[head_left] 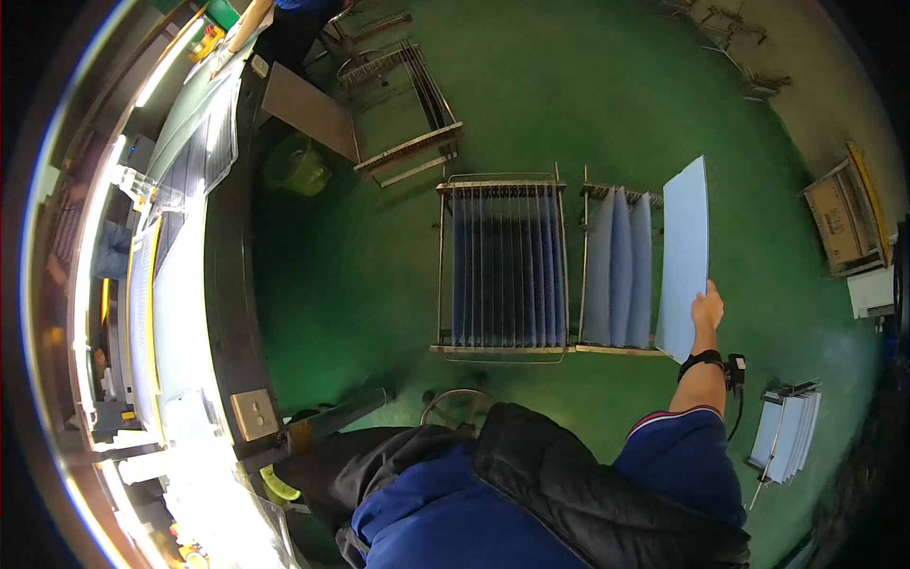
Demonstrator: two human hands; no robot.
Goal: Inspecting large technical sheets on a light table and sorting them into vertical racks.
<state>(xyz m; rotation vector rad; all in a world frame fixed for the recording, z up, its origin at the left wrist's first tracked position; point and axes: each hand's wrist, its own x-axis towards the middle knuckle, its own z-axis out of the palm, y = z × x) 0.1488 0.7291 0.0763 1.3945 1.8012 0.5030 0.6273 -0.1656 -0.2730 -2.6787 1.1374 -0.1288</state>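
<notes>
My right hand (707, 305) is closed on the near right edge of a large light-blue flat sheet (684, 251), held up on edge. The sheet stands at the right end of a metal rack (621, 351) that holds several upright blue sheets (621, 270). I cannot tell whether the held sheet touches the rack. A band with a small black device (737, 371) is on my right wrist. To the left, a second metal rack (502, 349) carries several thin sheets (507, 266) in its slots. My left hand is not in view.
A brightly lit workbench (230, 284) runs along the left. Another slotted rack (409, 150) and a brown board (310, 109) stand at the far left, near another person's arm (248, 21). A sheet rack (787, 436) and a cardboard box (842, 220) are at right.
</notes>
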